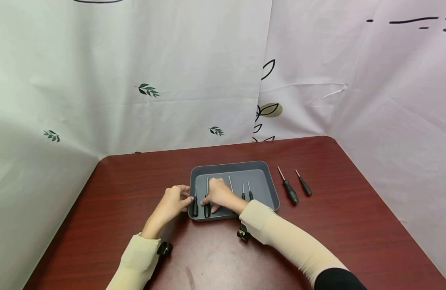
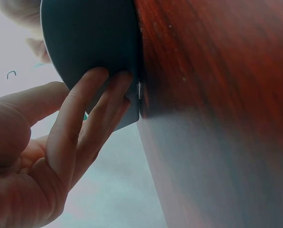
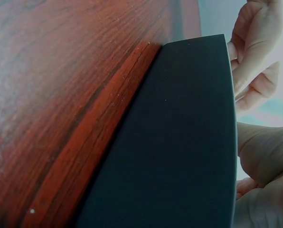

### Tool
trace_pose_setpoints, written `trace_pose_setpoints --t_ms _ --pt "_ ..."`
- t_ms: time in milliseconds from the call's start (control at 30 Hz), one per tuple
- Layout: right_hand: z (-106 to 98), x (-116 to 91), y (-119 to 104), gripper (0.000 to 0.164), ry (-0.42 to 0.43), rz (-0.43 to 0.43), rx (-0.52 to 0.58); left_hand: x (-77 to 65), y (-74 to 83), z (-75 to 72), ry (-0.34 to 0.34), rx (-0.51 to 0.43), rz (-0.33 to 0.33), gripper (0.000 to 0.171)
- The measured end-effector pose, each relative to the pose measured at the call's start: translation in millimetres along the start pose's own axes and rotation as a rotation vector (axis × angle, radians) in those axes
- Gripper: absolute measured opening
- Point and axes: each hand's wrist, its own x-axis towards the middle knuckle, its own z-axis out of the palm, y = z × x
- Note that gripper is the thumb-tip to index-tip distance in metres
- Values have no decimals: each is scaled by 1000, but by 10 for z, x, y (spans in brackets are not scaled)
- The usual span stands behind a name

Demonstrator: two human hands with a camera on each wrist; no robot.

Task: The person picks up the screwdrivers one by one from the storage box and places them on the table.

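A grey tray (image 1: 259, 173) holds several black-handled screwdrivers lying side by side. My left hand (image 1: 173, 201) holds the tray's left wall, thumb at the rim and fingers flat along the outside; the left wrist view shows those fingertips on the outer wall (image 2: 94, 33). Inside the tray, my right hand (image 1: 222, 194) grips the handle of a screwdriver (image 1: 207, 210), thumb on one side and fingers on the other. Another screwdriver (image 1: 195, 207) lies just left of it, near the left thumb. In the right wrist view, the tray's front wall (image 3: 179, 133) hides the right fingertips.
Right of the tray, a large screwdriver (image 1: 290, 192) and a smaller screwdriver (image 1: 305, 186) lie on the reddish-brown table (image 1: 339, 225). Under the right wrist, two small screwdrivers (image 1: 250, 195) and a third shaft (image 1: 230, 183) show in the tray. White printed curtains (image 1: 172, 112) surround the table.
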Motion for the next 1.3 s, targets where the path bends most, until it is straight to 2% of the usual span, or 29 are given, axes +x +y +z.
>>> trace_pose_setpoints --t_ms 367,767,967,1167,1300 --pt "-8 19 41 27 3 -4 67 -2 0 -2 0 -4 9 38" --pt "-15 30 80 27 7 4 102 -11 0 4 1 0 -5 40" --pt "-49 1 103 23 -27 7 152 -18 3 -2 2 -1 -1 40" --pt "-71 -10 100 22 -38 48 213 -13 17 -2 4 -2 1 40" --pt "-99 -6 120 21 -64 65 295 -4 14 1 2 9 -6 39"
